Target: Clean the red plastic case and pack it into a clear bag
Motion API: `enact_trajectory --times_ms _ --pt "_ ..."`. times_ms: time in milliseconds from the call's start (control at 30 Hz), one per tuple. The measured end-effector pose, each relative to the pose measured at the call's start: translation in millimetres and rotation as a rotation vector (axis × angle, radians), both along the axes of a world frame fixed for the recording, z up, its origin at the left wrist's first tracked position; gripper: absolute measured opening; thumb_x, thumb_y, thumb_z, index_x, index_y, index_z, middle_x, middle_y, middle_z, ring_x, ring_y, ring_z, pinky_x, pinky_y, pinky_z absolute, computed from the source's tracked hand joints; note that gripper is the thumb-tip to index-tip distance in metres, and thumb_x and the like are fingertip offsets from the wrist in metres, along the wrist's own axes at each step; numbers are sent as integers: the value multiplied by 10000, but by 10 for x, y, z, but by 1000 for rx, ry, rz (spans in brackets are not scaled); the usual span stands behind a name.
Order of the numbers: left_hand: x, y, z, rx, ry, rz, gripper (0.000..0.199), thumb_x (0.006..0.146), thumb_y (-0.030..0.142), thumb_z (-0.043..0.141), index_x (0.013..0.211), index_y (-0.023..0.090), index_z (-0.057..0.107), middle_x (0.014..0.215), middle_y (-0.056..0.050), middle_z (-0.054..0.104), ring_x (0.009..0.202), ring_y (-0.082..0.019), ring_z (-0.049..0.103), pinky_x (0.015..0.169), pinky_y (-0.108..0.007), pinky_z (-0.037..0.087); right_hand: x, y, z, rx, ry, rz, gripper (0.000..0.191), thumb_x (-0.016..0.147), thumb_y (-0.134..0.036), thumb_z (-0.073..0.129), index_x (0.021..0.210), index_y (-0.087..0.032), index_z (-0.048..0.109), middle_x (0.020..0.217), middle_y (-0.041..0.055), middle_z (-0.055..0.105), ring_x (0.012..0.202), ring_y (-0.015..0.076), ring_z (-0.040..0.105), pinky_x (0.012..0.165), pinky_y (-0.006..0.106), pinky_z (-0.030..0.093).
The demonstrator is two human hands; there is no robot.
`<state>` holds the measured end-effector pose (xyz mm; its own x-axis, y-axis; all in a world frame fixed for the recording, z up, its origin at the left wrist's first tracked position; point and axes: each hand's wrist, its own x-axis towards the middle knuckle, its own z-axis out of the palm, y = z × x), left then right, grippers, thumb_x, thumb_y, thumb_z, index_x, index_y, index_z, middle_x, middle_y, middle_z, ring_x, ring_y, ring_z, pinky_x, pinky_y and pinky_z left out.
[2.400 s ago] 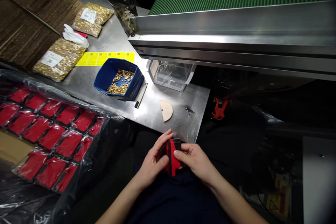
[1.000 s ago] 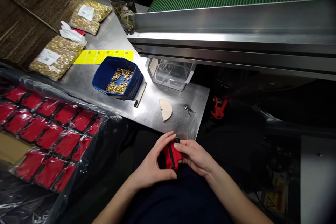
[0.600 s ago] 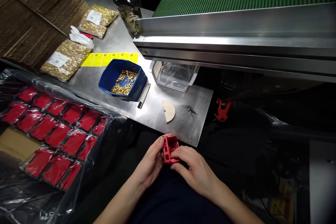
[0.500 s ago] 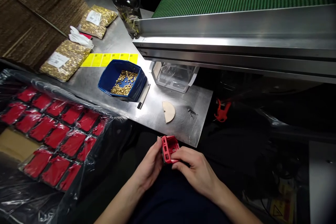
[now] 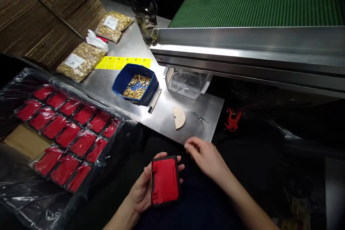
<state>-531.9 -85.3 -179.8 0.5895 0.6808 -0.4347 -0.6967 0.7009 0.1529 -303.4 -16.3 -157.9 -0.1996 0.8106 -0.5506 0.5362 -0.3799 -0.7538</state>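
My left hand (image 5: 145,183) holds a red plastic case part with a black rim (image 5: 166,181), its flat red face turned up. Fingertips curl around its far edge. Off to the right, my right hand (image 5: 206,156) is closed in a pinch by the front edge of the metal table, apart from the case part. Anything between its fingertips is too small or hidden to make out. On the tabletop beyond lie a pale half-round disc (image 5: 179,118) and some small metal pieces (image 5: 202,119). A blue bin (image 5: 121,93) there contains many small brass-coloured pieces (image 5: 137,86).
At left, a plastic-lined box (image 5: 107,111) holds several red parts (image 5: 67,134). Bags of brass pieces (image 5: 82,61), yellow labels (image 5: 120,63), a clear bin (image 5: 185,84) and a bottle (image 5: 144,14) stand farther back. A green ribbed conveyor (image 5: 242,10) runs at upper right; an orange-red tool (image 5: 232,118) is below.
The case part has turned from edge-on to flat and moved lower in my left hand. My right hand has let go of it and moved up and right. The view has shifted slightly.
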Motion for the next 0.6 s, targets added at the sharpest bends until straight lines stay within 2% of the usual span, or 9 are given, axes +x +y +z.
enact_trajectory --times_ms 67,133,233,300,433,533,600 --pt "-15 -36 45 -4 -4 25 546 889 590 706 1342 287 668 1534 -158 551 1456 -424 435 1175 -634 345 -115 284 -49 208 -298 -24 220 1037 -378 518 1069 -212 659 1021 73 713 946 253 679 823 348 493" --pt "-5 -49 78 -16 4 37 508 928 569 670 1344 278 663 1535 -166 548 1426 -395 490 1170 -606 369 -312 558 -148 290 -468 -41 288 990 -384 611 1169 -158 608 1169 163 658 1103 330 629 918 409 482" --pt "30 -57 85 -50 51 31 561 952 536 655 1429 249 586 1536 -189 539 1323 -336 607 1121 -506 455 -588 846 -318 273 -507 -87 481 887 -344 746 1239 -84 547 1266 263 575 1190 403 570 970 469 464" --pt "39 -69 70 -79 96 16 611 953 525 659 1467 216 541 1540 -200 531 1285 -321 634 1100 -462 478 -654 924 -393 258 -471 -107 444 870 -292 744 1218 -100 547 1261 248 572 1185 388 572 978 463 459" --pt "5 -62 90 -92 249 44 585 902 506 730 1393 226 578 1440 -168 629 1267 -339 632 1099 -477 474 -425 796 -393 204 -257 -103 169 930 -315 618 1047 -194 599 1116 114 647 1070 296 624 953 426 467" --pt "0 47 206 8 515 180 638 809 429 839 1370 302 565 1368 -94 649 1265 -326 608 1060 -419 493 -104 461 -333 114 -29 -83 291 953 -485 574 1031 -209 618 1040 75 690 967 253 664 856 391 526" --pt "47 167 308 136 726 259 849 688 378 929 1430 326 520 1380 -74 607 1267 -336 581 1026 -368 503 48 157 -306 -103 319 -107 405 938 -547 596 1152 -204 613 1133 102 708 1000 251 693 845 398 564"
